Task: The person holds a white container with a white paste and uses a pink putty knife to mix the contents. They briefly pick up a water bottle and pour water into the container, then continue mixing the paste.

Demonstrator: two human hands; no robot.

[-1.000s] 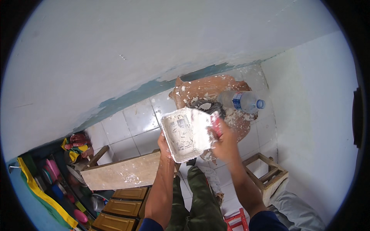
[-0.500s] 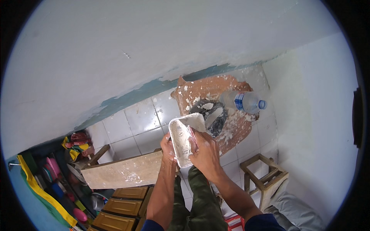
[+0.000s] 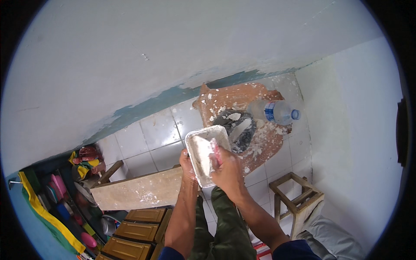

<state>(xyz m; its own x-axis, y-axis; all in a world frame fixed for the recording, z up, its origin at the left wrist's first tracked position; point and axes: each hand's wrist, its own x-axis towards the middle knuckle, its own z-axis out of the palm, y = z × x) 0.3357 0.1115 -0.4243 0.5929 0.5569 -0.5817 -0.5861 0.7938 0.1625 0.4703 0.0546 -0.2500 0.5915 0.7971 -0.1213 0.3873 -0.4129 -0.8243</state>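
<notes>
My left hand [image 3: 187, 165] grips the left side of a white rectangular tub [image 3: 193, 161], its rim and inside smeared with white paste. Closed round the red handle of a scraper [image 3: 216, 149] is my right hand [image 3: 230, 174], over the tub's right half. The blade reaches down into the tub among the paste, so its edge is hard to make out. Motion blurs the right fingers and handle a little. Beyond the tub, a black plastic bag [image 3: 247, 141] with white powder and lumps lies open on a spattered brown sheet [image 3: 271, 152].
A large clear water bottle [image 3: 284, 113] with a blue cap lies on the sheet. A wooden bench [image 3: 143, 190] stands left of my legs, a wooden stool frame [image 3: 299, 199] to the right. The wall [image 3: 143, 82] rises ahead; household items crowd the lower left.
The tub has shifted slightly left and up, with my left hand on it. My right hand has turned, and the scraper now stands differently in the paste.
</notes>
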